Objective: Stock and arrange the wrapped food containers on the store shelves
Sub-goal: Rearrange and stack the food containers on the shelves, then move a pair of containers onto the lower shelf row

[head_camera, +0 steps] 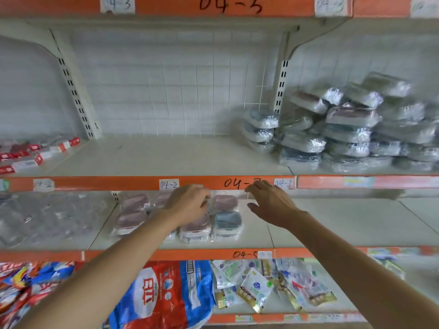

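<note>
1. Step in hand: arranging. Wrapped pink containers (133, 213) and a blue container (227, 222) lie in rows on the middle shelf (332, 224).
2. The left hand (190, 201) reaches over the rows, fingers bent; whether it grips anything cannot be told. The right hand (270, 203) hovers beside, fingers apart, holding nothing.
3. Next move likely calls for fetching stock from the loose pile (351, 129) on the upper shelf.
4. Motion blur obscures labels; the left arm hides some containers.

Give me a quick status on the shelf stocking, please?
Left hand over arranged containers, grip unclear. Right hand open, empty. Unsorted pile waits one shelf up, right. Nothing blocking.
</note>
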`<state>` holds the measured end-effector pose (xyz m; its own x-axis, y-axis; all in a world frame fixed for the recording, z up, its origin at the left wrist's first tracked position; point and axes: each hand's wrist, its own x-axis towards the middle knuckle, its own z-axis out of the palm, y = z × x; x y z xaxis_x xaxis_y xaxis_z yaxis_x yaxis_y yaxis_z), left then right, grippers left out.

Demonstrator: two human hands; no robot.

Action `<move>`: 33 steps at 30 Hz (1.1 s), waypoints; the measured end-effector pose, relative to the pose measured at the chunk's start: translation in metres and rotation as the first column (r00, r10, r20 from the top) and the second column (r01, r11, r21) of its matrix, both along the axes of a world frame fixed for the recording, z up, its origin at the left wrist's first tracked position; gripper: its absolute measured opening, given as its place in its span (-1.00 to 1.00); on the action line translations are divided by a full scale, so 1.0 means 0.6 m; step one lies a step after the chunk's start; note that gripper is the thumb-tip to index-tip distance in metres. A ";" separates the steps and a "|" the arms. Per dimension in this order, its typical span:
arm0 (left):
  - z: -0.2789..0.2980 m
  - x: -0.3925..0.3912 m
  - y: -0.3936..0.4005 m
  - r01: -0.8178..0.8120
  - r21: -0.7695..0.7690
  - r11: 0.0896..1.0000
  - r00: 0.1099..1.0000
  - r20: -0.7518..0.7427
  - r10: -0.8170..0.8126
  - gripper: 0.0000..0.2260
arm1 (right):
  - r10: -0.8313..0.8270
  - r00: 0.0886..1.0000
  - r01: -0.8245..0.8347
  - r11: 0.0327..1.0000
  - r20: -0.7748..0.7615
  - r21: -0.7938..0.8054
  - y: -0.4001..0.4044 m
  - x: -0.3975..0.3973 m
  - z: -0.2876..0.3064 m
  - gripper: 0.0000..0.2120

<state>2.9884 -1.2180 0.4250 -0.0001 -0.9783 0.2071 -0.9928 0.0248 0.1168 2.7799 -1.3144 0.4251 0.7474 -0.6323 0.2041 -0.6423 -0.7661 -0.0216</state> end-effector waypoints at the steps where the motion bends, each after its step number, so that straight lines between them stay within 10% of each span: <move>1: -0.002 -0.007 -0.016 0.009 -0.007 1.000 1.000 -0.022 -0.009 -0.88 | -0.021 1.000 0.021 1.000 0.008 -0.007 -0.016 -0.002 0.007 -0.61; 16: 0.084 -0.009 -0.427 0.046 -0.094 0.995 0.994 -0.090 -0.054 -0.81 | -0.280 0.916 0.268 0.960 0.287 0.080 -0.437 0.043 0.127 -0.48; 22: 0.120 0.080 -0.481 0.086 -0.016 0.996 0.995 0.044 -0.086 -0.74 | -0.460 0.876 0.417 0.873 0.146 0.252 -0.510 0.122 0.141 -0.08; 33: 0.138 0.080 -0.591 0.332 0.055 0.942 0.943 0.002 -0.332 -0.58 | -0.399 0.910 0.394 0.917 0.109 0.064 -0.505 0.091 0.200 -0.22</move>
<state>3.0365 -1.5726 0.5076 -0.3287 -0.9319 0.1534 -0.9306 0.3473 0.1158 2.8348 -1.6171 0.5452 0.4056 -0.8810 0.2436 -0.8840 -0.4459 -0.1405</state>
